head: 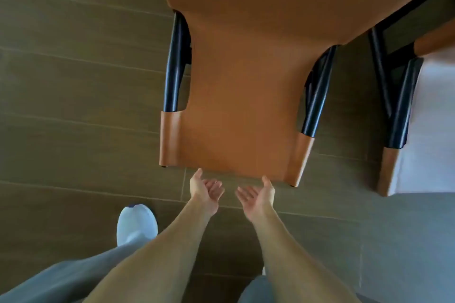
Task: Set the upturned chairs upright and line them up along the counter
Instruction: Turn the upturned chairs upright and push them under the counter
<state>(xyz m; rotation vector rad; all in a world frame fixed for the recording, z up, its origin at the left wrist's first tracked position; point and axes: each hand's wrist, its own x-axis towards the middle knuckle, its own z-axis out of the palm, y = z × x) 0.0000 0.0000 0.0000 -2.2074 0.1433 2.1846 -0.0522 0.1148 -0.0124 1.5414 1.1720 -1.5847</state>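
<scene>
Legs: grey trousers (61, 275) filled the nearest part of the view, below the chair and closest to the camera.
Shoe: a pale shoe (137, 225) stood on the floor, nearer than the chair and off toward its left post.
Arms: two bare forearms reached from the near edge up toward the chair's lower rim.
Left hand: the left hand (205, 190) was palm up just under the chair's lower rim, fingers relaxed and slightly curled, holding nothing; its thumb tip lay at the rim, though contact could not be told.
Right hand: the right hand (257, 195) was likewise palm up beside the left, fingers loosely spread, holding nothing; its thumb pointed at the rim near the right corner.
Chair: a tan leather chair (241, 106) filled the middle, its backrest panel running toward the hands and ending just above them; whether it was upright or upturned could not be told from this angle.
Posts: black metal posts (173, 66) ran along both sides of the chair's panel, each capped in tan leather at the near end.
Floor: dark wood-look floor (73, 81) lay beneath and left of the chair.
Second chair: another chair (394, 110) with black frame and tan cap stood right of the first, beside a pale surface (428, 130).
</scene>
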